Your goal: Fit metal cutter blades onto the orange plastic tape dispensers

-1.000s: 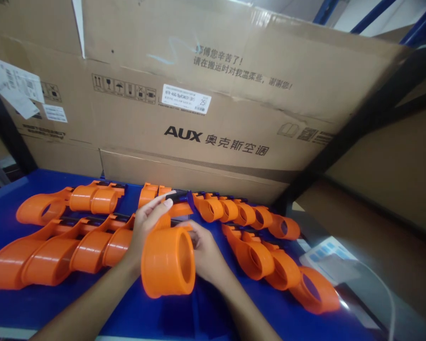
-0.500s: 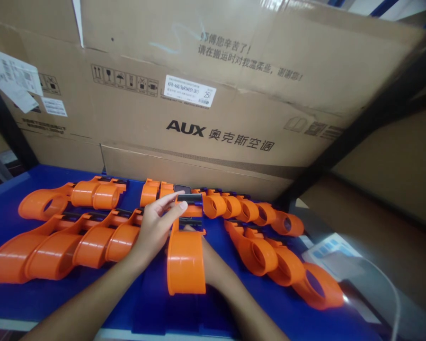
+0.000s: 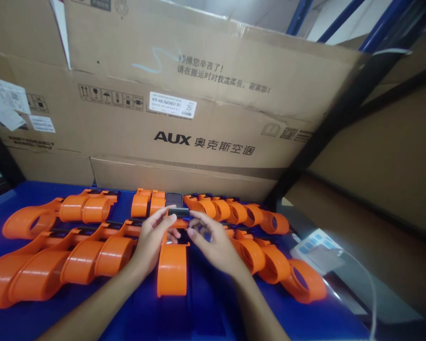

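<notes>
- Over the middle of the blue table (image 3: 31,322): one orange dispenser (image 3: 172,270), ring end toward the person, black roller (image 3: 177,212) at its far end, between both hands.
- Left hand (image 3: 151,239) clamped on the dispenser's upper left side, thumb beside the roller, forearm slanting in from lower left.
- Right hand (image 3: 215,244) mirrors it from lower right; thumb and index tips at the dispenser's right end, fingers bent. Pinching or just touching, can't tell.
- Progress: this piece looks mid-handling. Others sit lined up; can't tell which are finished, so what's left is unclear.
- Toward table's left edge: left front row (image 3: 80,255). Toward right edge: right front row (image 3: 315,286), partly behind the hand.
- Along rear edge: left rear row (image 3: 73,208), upright pair (image 3: 141,204), right rear row (image 3: 236,213).
- Behind rear edge: cardboard box (image 3: 128,128).
</notes>
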Demonstrator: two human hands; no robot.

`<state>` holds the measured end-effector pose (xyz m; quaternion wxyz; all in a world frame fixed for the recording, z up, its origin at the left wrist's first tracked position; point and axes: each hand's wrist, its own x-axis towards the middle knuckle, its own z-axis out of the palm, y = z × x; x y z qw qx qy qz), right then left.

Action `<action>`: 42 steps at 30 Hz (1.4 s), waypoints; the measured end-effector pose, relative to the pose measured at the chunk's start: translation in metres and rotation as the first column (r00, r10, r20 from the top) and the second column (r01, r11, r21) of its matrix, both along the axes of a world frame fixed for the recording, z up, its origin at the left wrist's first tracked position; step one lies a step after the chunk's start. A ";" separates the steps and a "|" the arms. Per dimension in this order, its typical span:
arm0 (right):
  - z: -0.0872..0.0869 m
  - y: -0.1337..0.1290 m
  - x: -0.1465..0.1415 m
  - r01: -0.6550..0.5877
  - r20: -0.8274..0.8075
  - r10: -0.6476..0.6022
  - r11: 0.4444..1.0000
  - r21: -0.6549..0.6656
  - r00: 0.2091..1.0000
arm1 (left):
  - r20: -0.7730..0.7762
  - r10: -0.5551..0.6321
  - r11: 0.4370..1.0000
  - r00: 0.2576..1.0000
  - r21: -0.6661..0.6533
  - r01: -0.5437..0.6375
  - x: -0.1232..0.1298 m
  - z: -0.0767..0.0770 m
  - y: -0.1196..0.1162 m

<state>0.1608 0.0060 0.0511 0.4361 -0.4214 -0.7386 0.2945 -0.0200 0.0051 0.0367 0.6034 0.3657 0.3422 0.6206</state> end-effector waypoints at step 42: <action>-0.029 0.010 -0.003 0.002 0.382 -0.311 0.777 0.629 0.870 | 0.069 -0.184 0.980 0.980 -0.067 0.189 0.001 -0.012 0.006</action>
